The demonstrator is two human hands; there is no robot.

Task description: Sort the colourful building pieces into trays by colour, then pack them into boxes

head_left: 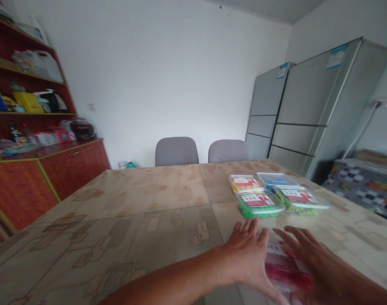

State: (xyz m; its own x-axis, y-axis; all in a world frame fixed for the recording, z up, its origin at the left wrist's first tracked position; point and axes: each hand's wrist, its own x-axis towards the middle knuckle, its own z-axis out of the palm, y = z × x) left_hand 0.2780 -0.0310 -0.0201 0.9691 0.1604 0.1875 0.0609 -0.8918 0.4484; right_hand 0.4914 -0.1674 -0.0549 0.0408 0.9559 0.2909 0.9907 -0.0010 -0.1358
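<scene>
A clear plastic box (287,271) with red contents and a labelled lid lies on the table near me, partly hidden by my hands. At its left side is my left hand (249,258), fingers spread and thumb stretched along the near side. My right hand (314,258) reaches over the box's right side with its fingers extended; whether they touch the lid is blurred. Just beyond stand a box with green contents (260,204), a box with pale green contents (301,200), a box with yellow contents (246,183) and a box with blue contents (277,180).
The boxes rest on a large table (117,228) with a patterned cover. Two grey chairs (176,151) stand behind its far edge. Tall grey refrigerators (303,101) are at the right, and a red-brown shelf cabinet (75,169) holds bottles and other goods at the left.
</scene>
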